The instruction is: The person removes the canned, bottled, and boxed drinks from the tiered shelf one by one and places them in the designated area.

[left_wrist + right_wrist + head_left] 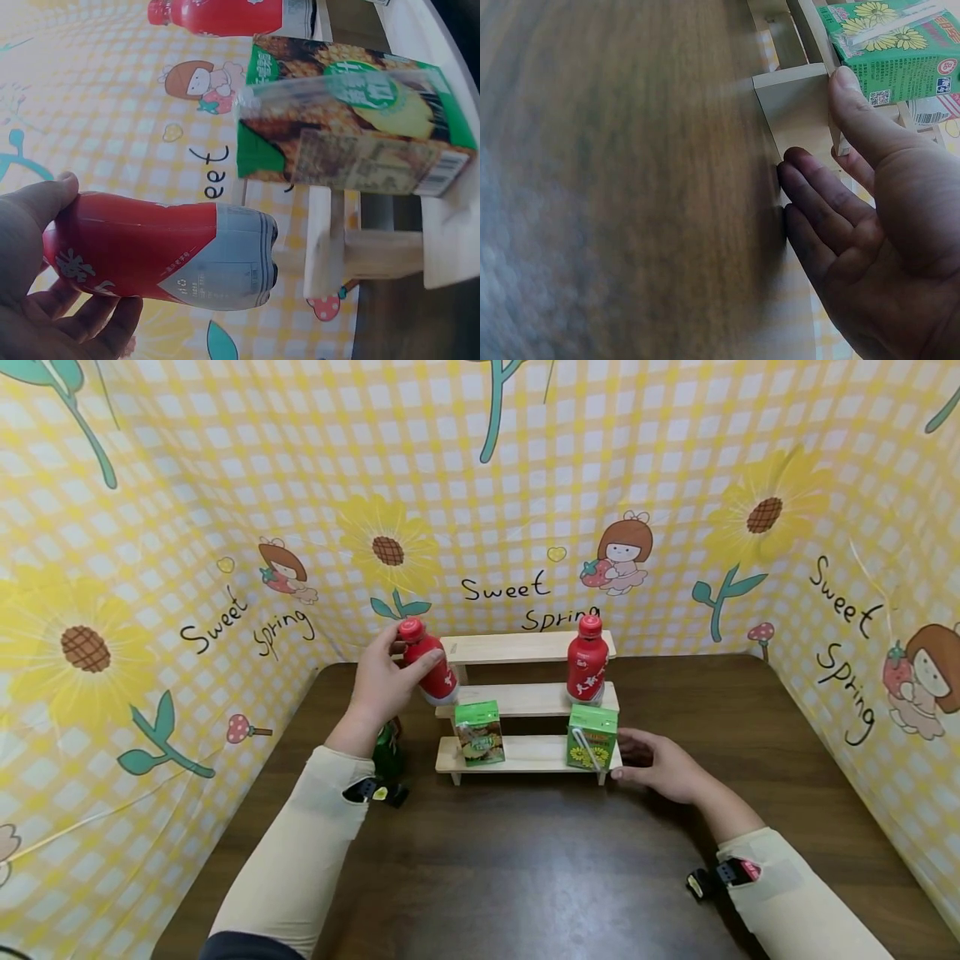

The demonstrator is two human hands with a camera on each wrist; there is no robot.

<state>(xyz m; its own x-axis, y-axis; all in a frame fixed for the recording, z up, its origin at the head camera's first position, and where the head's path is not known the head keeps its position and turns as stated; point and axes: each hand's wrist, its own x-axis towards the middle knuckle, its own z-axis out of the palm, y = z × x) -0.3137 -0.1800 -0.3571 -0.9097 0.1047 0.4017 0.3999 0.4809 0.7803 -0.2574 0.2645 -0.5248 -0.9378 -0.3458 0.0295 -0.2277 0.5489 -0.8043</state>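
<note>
A red bottle (431, 668) with a pale base leans at the left of the small wooden tiered shelf (525, 700). My left hand (386, 681) grips its upper part, thumb on one side and fingers on the other. In the left wrist view, the bottle's base is close to a shelf board. At the lowest tier's right end, my right hand (663, 766) holds the board's end between thumb and index finger. The other fingers extend loosely in the right wrist view. Just beside the thumb sits a green drink carton (896, 52) with yellow flowers and a straw.
Another red bottle (588, 664) stands on the middle tier's right side. A green and brown drink carton (480, 733) occupies the lowest tier's left end. Left of the shelf, a dark green object (387, 756) is partly hidden behind my left wrist. Checked cloth (480, 527) surrounds the brown table (525, 860).
</note>
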